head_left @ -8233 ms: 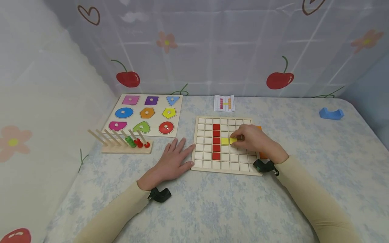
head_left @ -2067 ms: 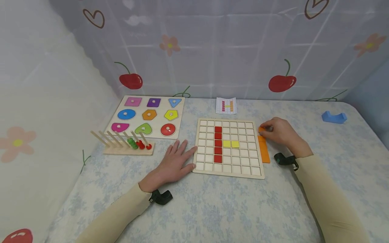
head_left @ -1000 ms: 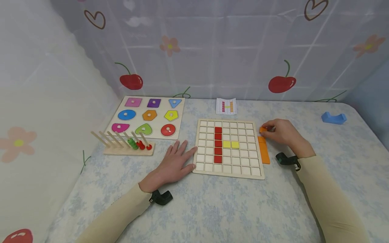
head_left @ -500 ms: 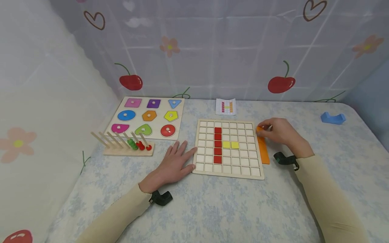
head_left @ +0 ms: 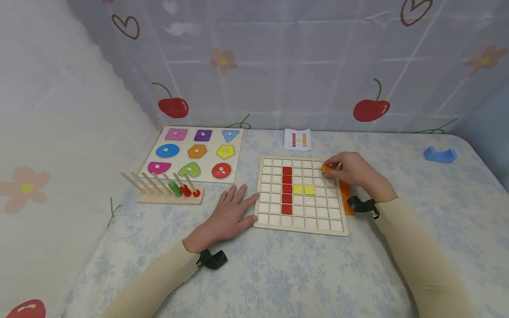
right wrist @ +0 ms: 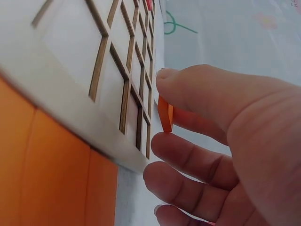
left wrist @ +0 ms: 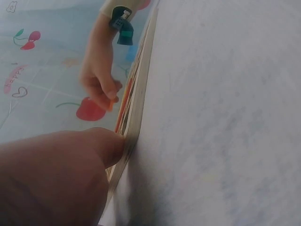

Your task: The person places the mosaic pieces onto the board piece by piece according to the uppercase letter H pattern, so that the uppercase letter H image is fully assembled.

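My right hand [head_left: 351,170] pinches an orange square tile [right wrist: 165,114] between thumb and fingers, over the upper right of the wooden grid board [head_left: 298,229]. In the right wrist view the tile is on edge above the cells. The board holds a column of red tiles [head_left: 286,188] and two yellow tiles [head_left: 303,190] beside its middle. More orange tiles [right wrist: 56,174] lie in a row along the board's right edge, partly hidden by my right hand in the head view. My left hand [head_left: 224,216] lies flat with fingers spread, thumb and forefinger touching the board's left edge.
A small pattern card [head_left: 297,139] lies behind the board. To the left are a shape puzzle board [head_left: 214,160] and a peg stand [head_left: 167,199] with green and red beads. A blue curved block [head_left: 440,155] sits far right. A curtain [head_left: 278,66] hangs behind the table.
A second yellow tile has been let go on the board since the oldest frame. My right hand has picked an orange tile from the row and carried it left over the board.
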`<state>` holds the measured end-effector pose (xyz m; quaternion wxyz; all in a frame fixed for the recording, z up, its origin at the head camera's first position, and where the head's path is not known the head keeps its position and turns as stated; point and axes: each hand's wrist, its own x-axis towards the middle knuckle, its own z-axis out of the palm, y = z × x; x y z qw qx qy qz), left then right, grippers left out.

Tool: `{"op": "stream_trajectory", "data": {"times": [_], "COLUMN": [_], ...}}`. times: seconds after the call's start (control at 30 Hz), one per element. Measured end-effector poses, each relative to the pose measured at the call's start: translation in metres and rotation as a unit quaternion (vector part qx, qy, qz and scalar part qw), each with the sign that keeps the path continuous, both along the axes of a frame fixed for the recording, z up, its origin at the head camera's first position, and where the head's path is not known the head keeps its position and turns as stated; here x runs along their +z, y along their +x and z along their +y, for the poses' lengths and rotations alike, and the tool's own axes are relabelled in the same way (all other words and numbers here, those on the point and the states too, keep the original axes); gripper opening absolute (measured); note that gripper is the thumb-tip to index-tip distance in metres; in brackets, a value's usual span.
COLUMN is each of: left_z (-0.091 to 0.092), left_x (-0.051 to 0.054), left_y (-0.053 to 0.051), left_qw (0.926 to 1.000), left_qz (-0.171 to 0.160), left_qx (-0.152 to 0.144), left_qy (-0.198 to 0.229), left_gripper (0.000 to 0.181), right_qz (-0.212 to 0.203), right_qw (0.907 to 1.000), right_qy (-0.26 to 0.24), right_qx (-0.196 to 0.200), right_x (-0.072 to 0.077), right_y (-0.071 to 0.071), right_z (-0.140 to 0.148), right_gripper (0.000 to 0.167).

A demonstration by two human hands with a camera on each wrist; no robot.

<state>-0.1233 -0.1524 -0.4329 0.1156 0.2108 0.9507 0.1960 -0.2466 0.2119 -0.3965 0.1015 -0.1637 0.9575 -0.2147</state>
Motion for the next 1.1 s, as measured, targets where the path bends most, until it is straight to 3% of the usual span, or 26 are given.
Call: {"op": "stream_trajectory", "data": {"times": [0.43,1.1], "left_z": [0.001,-0.001], "left_x": [0.0,0.002], "left_y": [0.0,-0.001], "left_qw": [1.0,1.0], "left_qz": [0.0,0.001], "left_qx": [-0.001,-0.005], "left_qy": [0.0,0.001], "left_gripper": [0.065,0.065], "right_qz": [-0.007,0.015], "right_qw": [1.0,0.9994], "right_qy": [0.006,-0.014], "right_qx": [0.003,0.027], "right_x": [-0.001,-0.005], "right_y": [-0.001,-0.001], "right_z": [-0.011,-0.013], "right_gripper": [0.042,0.035]}}
